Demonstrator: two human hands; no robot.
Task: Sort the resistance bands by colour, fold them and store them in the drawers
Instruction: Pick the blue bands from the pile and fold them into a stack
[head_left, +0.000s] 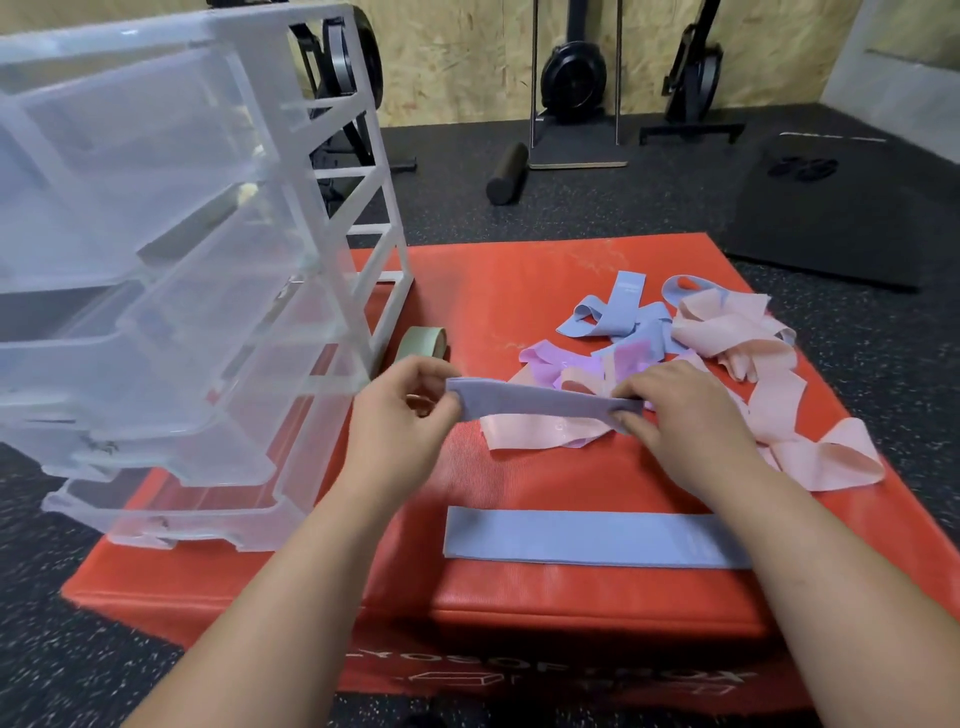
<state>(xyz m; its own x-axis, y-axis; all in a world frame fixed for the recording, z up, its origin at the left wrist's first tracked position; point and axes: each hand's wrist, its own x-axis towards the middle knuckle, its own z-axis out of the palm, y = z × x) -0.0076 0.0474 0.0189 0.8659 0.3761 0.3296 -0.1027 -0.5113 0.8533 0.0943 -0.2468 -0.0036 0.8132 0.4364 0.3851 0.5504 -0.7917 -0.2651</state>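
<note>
A blue band (540, 402) is stretched flat between two hands above a red mat (519, 597). The left hand (400, 410) pinches its left end between thumb and fingers; the right hand (680, 410) pinches its right end. A second blue band (587, 538) lies flat on the mat, nearer the person. Beyond the hands sits a loose pile of blue, purple and pink bands (727, 332). A clear drawer unit (171, 291) stands on the mat's left, its drawers pulled out, with a green band (423, 343) just beside it.
</note>
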